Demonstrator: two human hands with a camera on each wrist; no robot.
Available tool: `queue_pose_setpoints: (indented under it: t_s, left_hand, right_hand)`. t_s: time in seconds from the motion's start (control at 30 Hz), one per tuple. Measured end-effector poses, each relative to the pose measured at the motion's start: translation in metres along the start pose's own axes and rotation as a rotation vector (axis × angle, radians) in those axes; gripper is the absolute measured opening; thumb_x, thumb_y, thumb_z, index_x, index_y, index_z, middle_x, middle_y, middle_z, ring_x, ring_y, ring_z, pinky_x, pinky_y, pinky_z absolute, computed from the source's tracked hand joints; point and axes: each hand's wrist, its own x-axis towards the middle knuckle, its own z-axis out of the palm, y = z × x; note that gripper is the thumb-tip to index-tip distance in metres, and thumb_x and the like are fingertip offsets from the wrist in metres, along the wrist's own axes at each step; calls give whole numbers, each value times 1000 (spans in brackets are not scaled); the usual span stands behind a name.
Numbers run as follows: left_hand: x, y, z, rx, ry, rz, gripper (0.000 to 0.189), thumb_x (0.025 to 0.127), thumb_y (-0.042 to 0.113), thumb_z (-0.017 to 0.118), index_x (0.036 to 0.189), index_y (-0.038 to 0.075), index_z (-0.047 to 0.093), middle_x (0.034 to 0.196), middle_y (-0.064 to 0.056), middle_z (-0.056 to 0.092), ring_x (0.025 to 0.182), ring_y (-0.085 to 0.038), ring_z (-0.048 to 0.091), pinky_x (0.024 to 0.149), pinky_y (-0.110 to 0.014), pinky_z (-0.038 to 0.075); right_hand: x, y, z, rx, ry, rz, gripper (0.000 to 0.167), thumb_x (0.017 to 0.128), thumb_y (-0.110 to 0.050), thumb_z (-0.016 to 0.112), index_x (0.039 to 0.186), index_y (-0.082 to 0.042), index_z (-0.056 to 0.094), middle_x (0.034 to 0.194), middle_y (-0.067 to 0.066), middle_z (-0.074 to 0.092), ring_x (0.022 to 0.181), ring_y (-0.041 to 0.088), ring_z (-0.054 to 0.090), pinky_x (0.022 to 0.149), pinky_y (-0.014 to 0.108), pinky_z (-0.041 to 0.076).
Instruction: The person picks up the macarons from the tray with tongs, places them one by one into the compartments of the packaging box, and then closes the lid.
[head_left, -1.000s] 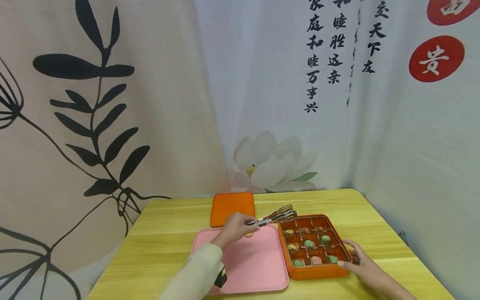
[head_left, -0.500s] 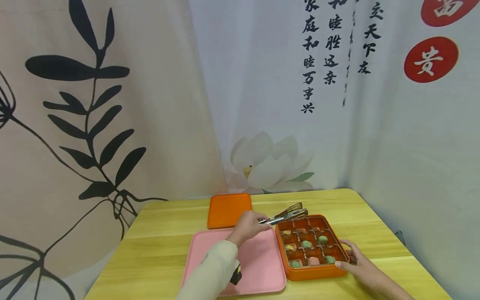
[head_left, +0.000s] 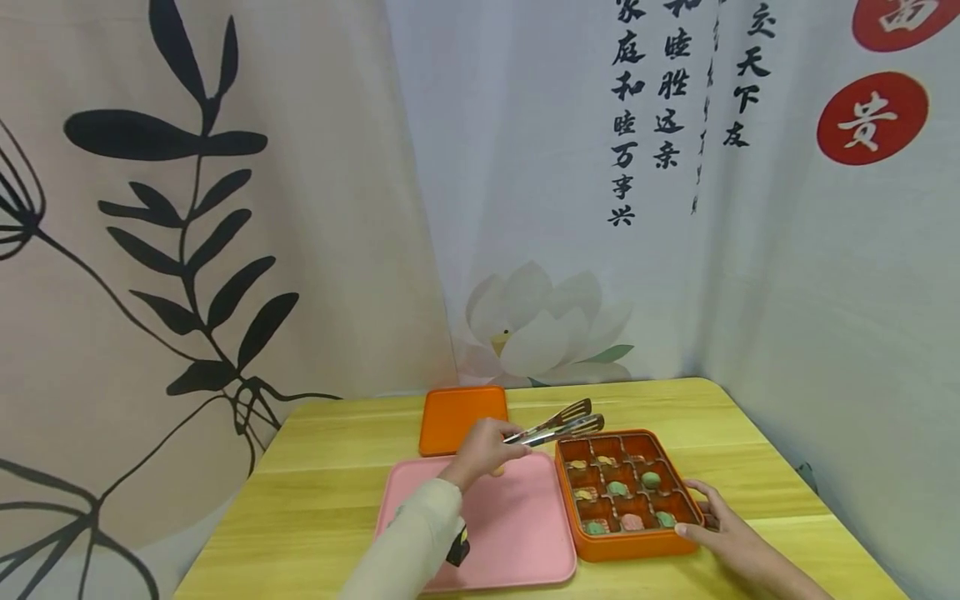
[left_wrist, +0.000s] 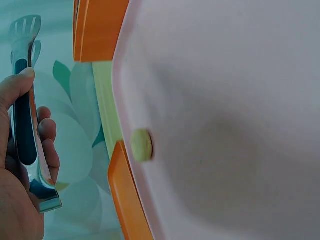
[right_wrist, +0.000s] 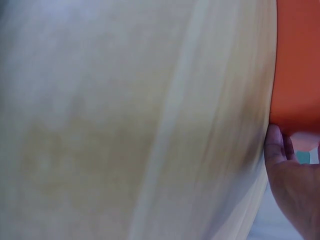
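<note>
In the head view my left hand [head_left: 487, 450] holds metal tongs [head_left: 562, 425] above the far side of the pink tray [head_left: 517, 533]. Their slotted tips sit apart, nothing visible between them, near the orange box's far left corner. My right hand [head_left: 723, 525] grips that orange box [head_left: 630, 546] at its near right corner, thumb on the near edge and fingers along the side. Green, pink and yellow macarons, among them a green macaron [head_left: 651, 479], lie in the box's compartments. One yellowish macaron [left_wrist: 142, 145] lies on the tray near its edge, partly hidden by my hand in the head view.
An orange lid [head_left: 461, 417] lies behind the tray on the yellow wood-grain table [head_left: 315, 492]. The box stands just right of the tray. Printed curtains [head_left: 360, 208] hang behind and to the right of the table.
The tongs went right over the box's far compartments, then drew back slightly left and their tips spread. A yellow macaron now shows in the far middle compartment. The right hand keeps its place.
</note>
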Motion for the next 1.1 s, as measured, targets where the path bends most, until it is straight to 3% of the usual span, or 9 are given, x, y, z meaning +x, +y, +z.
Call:
queue_pose_setpoints:
  t_s: [0.17, 0.33, 0.73, 1.1]
  left_hand:
    - [-6, -5, -17, 78, 26, 41, 8, 83, 19, 80, 85, 13, 75, 74, 5, 64, 56, -9, 46, 53, -24, 42]
    - [-17, -15, -36, 81, 37, 45, 9, 84, 18, 80, 90, 12, 77, 76, 6, 65, 64, -11, 50, 55, -24, 43]
    - [-47, -52, -71, 178, 76, -11, 11, 82, 25, 81, 81, 17, 73, 66, 7, 57, 59, -11, 46, 52, -26, 38]
    - [-80, -88, -90, 164, 101, -71, 18, 79, 23, 84, 90, 11, 77, 78, 4, 66, 66, -12, 51, 58, -26, 43]
  right_hand:
    - [0, -1, 1, -6, 3, 12, 74, 101, -26, 57, 153, -5, 7, 137, 33, 40, 117, 40, 51, 88, 51, 47]
    - [0, -3, 1, 2, 4, 22, 76, 101, -28, 58, 153, -5, 7, 138, 34, 39, 118, 40, 50, 88, 51, 46]
    - [1, -1, -1, 10, -16, 7, 75, 103, -25, 55, 153, -3, 4, 137, 35, 40, 119, 42, 50, 90, 55, 46]
    - [2, 1, -2, 25, -32, -19, 74, 103, -23, 55, 152, -2, 3, 135, 34, 42, 117, 39, 53, 89, 52, 47]
